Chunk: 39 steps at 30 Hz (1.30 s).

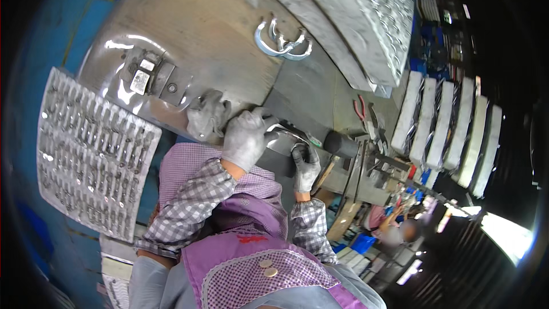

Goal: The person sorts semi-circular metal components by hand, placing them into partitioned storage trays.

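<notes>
Both hands wear grey work gloves and meet low over the near edge of the metal-topped bench [229, 51]. My left hand [247, 137] has its fingers curled around one end of a thin, shiny curved metal piece [290, 131]. At the piece's other end, my right hand [306, 166] pinches with thumb and fingers; part of the piece is hidden by the gloves. A bunched grey cloth [207, 115] lies just left of my left hand. Beyond the hands, a few C-shaped metal rings [280, 48] rest on the bench.
A dark cylinder [341, 144] stands right of my right hand, with red-handled pliers [360, 111] behind it. Metal blocks [151, 74] sit at the left. Trays of metal parts are at left [97, 154] and far right [372, 17]. Stacked pale strips [440, 120] lie beyond.
</notes>
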Tool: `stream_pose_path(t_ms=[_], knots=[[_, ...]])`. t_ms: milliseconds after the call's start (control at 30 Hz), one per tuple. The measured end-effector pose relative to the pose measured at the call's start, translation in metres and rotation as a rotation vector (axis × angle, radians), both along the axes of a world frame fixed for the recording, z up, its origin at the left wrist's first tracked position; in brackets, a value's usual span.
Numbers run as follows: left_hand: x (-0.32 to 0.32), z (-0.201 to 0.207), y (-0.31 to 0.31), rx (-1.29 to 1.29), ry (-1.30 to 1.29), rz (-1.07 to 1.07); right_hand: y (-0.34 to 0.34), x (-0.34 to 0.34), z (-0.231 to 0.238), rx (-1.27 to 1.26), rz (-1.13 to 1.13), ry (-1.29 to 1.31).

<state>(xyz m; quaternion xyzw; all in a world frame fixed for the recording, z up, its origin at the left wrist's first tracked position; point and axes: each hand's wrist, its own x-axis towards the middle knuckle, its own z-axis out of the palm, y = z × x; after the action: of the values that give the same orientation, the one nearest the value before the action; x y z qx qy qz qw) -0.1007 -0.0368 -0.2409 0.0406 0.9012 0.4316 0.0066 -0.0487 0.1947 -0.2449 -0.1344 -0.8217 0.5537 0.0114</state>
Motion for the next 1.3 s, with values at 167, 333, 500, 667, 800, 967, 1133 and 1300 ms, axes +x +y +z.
stream_pose_path(t_ms=[167,333,500,667,800,967,1133,1300], knots=[[-0.001,0.000,0.006,0.034,0.071,0.037,0.013,0.018,-0.006,0.123,0.108,0.117],[0.003,0.002,0.011,-0.023,0.047,0.021,0.003,0.024,-0.001,0.640,0.276,0.359],[0.005,0.002,0.015,-0.053,0.039,0.016,-0.002,0.025,-0.012,0.631,0.169,0.390],[0.014,0.026,0.021,-0.157,0.168,-0.126,0.006,0.026,-0.016,0.572,0.145,0.417],[0.005,0.025,0.024,-0.299,0.219,-0.136,0.000,0.027,-0.015,0.564,0.129,0.453],[0.000,0.025,0.029,-0.292,0.226,-0.148,-0.007,0.012,-0.023,0.458,-0.030,0.471],[-0.017,0.035,0.041,-0.135,-0.166,0.087,-0.004,-0.023,-0.024,0.352,-0.112,0.379],[-0.018,0.025,0.044,0.052,-0.094,0.198,-0.002,-0.036,-0.008,-0.098,-0.050,0.223]])
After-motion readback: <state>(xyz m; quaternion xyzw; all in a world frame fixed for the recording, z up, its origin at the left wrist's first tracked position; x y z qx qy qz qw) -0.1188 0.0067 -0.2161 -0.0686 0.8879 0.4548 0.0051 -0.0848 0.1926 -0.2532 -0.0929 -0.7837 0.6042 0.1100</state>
